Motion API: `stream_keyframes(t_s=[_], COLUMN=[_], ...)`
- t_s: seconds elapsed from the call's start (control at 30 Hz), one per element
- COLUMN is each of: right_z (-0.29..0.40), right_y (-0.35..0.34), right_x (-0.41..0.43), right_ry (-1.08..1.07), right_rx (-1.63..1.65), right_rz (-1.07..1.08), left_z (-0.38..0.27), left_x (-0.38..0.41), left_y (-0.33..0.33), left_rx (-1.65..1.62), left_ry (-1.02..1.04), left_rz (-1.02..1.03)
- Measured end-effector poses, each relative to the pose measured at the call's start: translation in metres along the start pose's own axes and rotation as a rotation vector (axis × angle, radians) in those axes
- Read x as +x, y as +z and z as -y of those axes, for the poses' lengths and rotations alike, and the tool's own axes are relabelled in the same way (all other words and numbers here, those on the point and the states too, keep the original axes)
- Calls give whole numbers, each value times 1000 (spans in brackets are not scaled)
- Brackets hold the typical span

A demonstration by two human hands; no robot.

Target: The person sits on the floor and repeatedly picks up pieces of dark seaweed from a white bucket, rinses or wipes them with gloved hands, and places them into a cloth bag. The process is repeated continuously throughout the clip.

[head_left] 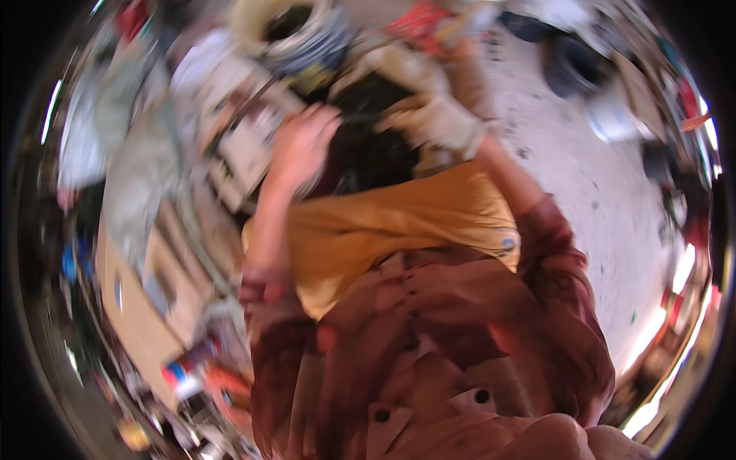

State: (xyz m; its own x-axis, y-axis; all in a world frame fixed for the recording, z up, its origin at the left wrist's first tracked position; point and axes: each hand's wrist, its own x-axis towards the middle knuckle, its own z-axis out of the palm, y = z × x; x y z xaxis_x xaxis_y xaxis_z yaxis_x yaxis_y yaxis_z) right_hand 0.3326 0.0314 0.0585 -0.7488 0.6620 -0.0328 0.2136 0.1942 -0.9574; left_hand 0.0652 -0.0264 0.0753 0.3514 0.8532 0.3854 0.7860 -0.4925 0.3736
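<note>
My left hand (305, 141), bare and blurred, hovers at the left side of a black opening or dark material (376, 149) in front of my lap. Its fingers look bent, and whether they hold anything cannot be told. My right hand (431, 121) wears a pale work glove and reaches over the right side of the same dark area, fingers pointing left; its grip is unclear. A yellow-brown cloth (397, 215) covers my lap. Beyond the gloved hand lies a pale, bunched thing (408, 63), too blurred to name.
Coiled pale and blue-grey material (310, 52) lies at the top. Cardboard boxes (244, 155) stand at left, with greyish sacks (141, 178) farther out. Another person's forearm (468, 75) reaches in near a red net-like thing (420, 26). A dark bucket-like container (575, 66) and a white bucket (615, 118) are at upper right.
</note>
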Motion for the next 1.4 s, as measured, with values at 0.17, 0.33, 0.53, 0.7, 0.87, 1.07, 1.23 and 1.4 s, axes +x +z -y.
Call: stream_keyframes(t_s=[0.17,0.33,0.53,0.7,0.87,1.07,1.23,1.4], right_z=[7,-18,-31,-34,-37,-85,-64,-27], right_y=[37,71,110,124,140,112,106,125], right_x=[64,135,211,258,275,261,206,175], right_ry=[239,121,121,90,94,308,242,177], right_rx=[201,-169,-389,-651,-729,-479,100,355], right_rz=[-263,-253,-284,-331,-314,-309,-166,-37], left_z=[34,79,134,167,184,199,150,110], left_x=[-26,-42,-59,-62,-59,-85,-68,-48], left_y=[-8,-19,-24,-20,-15,-16,-35,-7], left_rx=[62,270,330,325,272,241,419,-12], left_ry=[-235,-486,-746,-869,-1007,-1055,-960,-465], left_rz=[-79,-3,42,-17,40,382,313,-173])
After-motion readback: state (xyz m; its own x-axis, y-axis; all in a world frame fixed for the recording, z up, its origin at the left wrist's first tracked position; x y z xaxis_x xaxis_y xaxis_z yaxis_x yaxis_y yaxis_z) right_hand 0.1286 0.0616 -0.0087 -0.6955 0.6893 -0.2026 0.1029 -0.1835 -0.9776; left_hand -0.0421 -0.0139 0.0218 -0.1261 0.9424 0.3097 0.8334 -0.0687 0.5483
